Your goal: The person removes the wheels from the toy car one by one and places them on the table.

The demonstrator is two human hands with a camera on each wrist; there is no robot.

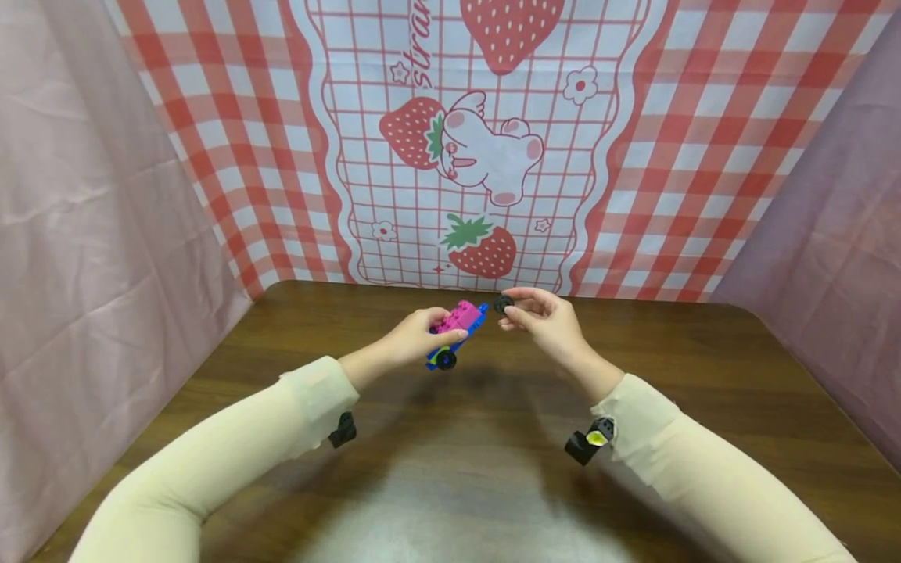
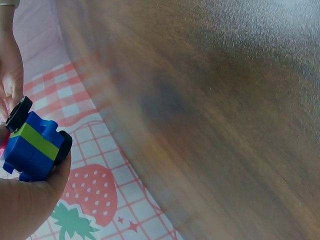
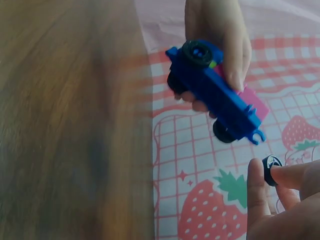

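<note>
Above the counter [image 1: 479,477], gripped in the left hand [image 1: 410,339] with thumb across its pink studded top, one blue-based toy vehicle [image 1: 461,318], tilted, with hook end toward the right hand [image 1: 556,327]. Just beyond that hook [image 3: 257,136], apart from it and pinched between right thumb and fingers, one loose wheel [image 1: 503,304]. By count, three black wheels [image 3: 197,53] on the vehicle, four altogether; one lime-green band [image 2: 35,141] across the blue. Both sleeved forearms stretched forward and angled inward, hands raised close together, well off the wood.
</note>
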